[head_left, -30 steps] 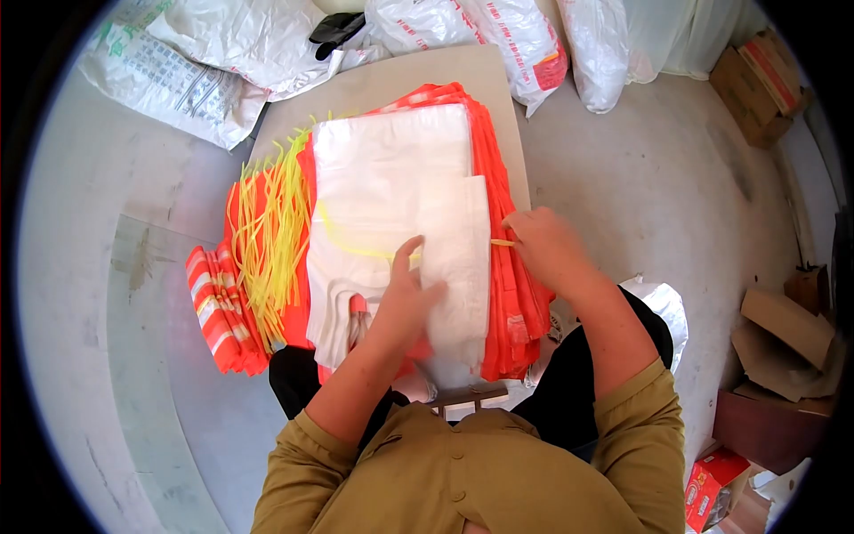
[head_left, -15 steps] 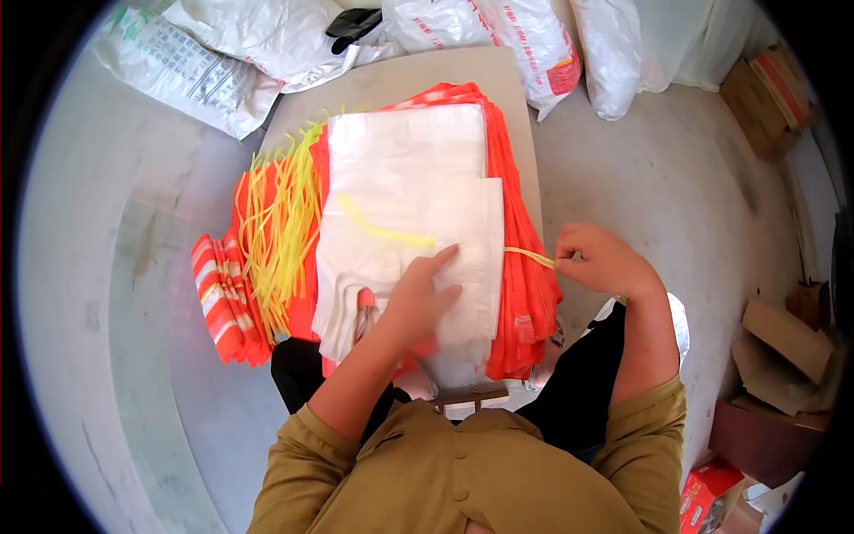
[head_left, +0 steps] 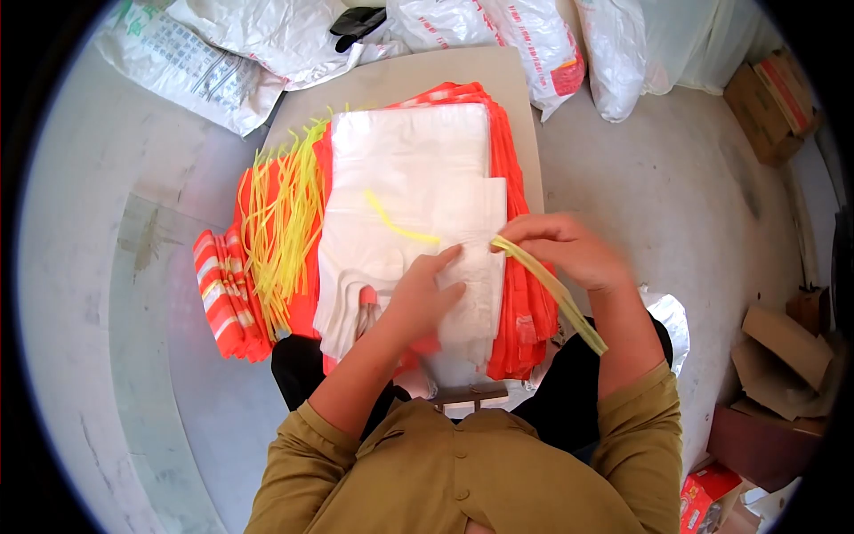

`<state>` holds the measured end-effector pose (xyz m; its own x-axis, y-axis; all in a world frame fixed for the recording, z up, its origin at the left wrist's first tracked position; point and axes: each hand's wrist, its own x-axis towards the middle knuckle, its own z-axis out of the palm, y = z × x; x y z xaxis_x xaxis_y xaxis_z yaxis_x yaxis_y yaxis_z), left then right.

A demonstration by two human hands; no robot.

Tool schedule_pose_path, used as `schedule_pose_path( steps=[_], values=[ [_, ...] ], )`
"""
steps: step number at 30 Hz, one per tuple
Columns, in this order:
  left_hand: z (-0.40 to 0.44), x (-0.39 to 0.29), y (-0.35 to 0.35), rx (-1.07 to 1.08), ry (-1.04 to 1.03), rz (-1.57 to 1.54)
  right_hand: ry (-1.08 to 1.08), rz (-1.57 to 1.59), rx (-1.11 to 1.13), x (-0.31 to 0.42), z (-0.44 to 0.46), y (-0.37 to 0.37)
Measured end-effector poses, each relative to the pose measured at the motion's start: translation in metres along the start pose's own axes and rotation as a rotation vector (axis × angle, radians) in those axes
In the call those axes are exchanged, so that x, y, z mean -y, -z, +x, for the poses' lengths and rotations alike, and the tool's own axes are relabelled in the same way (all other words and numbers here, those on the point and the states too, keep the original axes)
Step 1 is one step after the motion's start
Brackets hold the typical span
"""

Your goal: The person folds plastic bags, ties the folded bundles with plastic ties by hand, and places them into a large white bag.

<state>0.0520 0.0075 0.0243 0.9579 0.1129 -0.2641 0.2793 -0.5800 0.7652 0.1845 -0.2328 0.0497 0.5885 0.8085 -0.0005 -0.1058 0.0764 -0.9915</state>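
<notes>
Pinching one end of a pale yellow strip (head_left: 555,289) between thumb and fingers, the right hand (head_left: 580,254) was at the right edge of a stack of white plastic carrier bags (head_left: 409,160). The strip sloped down from the fingertips, its lower end loose near the forearm; whether it was a single band or several together could not be told. The left hand (head_left: 425,298) rested on the stack, its thumb and index finger spread apart, its palm and other fingers hard to make out. Its forearm hid part of the stack's lower left side, near the cut-out handles. A second yellow strip (head_left: 398,230) lay bent on the white plastic, near the left index finger.

Under the white stack showed red plastic bags (head_left: 507,160) — layered too tightly to count. To the left spread a tangle of yellow strips (head_left: 285,222), also beyond counting, and beside it one folded red-and-white striped bundle (head_left: 233,307). The pale tabletop (head_left: 427,73) was mostly covered.

Past its far edge stood at least five white sacks (head_left: 538,53), several cut off by the frame — their red or blue-grey print was too small to read. One black object (head_left: 358,25) lay among them, indistinct. On the right sat a cardboard box (head_left: 765,116), an opened carton (head_left: 783,356) and a red printed box (head_left: 707,489), partly cut off.
</notes>
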Motion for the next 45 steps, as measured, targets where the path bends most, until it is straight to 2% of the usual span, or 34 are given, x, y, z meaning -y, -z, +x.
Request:
schedule_pose_path(
  steps=[3, 5, 8, 15, 22, 28, 31, 34, 37, 40, 45],
  values=[
    [0.003, 0.005, -0.001, -0.047, -0.094, 0.122, 0.064, -0.134, 0.01, -0.011, 0.022, -0.016],
    [0.0, -0.003, 0.002, -0.01, -0.039, 0.057, 0.117, -0.186, 0.01, -0.016, 0.033, -0.028],
    [0.0, -0.002, 0.001, -0.006, -0.028, 0.026, 0.283, -0.495, -0.027, -0.029, 0.045, -0.039],
    [-0.013, -0.028, 0.011, -0.063, -0.046, 0.303, 0.171, -0.599, -0.023, -0.034, 0.054, -0.047],
    [0.016, 0.007, 0.038, -0.425, -0.502, 0.742, 0.183, -0.627, -0.034, -0.036, 0.053, -0.049],
    [0.014, 0.012, 0.049, -0.369, -0.382, 0.928, 0.184, -0.701, -0.064, -0.036, 0.051, -0.051],
    [0.0, 0.003, 0.049, -0.352, -0.408, 0.989, 0.189, -0.745, -0.067, -0.036, 0.051, -0.051],
    [-0.01, -0.004, 0.051, -0.27, -0.364, 0.809, 0.191, -0.791, -0.07, -0.036, 0.051, -0.052],
    [-0.016, -0.021, 0.048, -0.299, -0.295, 0.433, 0.16, -0.807, -0.076, -0.031, 0.048, -0.055],
    [-0.011, -0.032, 0.045, -0.135, -0.294, 0.065, 0.14, -0.777, -0.08, -0.026, 0.046, -0.059],
    [-0.001, -0.032, 0.043, 0.011, -0.303, -0.287, 0.192, -0.784, -0.088, -0.029, 0.046, -0.057]
  ],
)
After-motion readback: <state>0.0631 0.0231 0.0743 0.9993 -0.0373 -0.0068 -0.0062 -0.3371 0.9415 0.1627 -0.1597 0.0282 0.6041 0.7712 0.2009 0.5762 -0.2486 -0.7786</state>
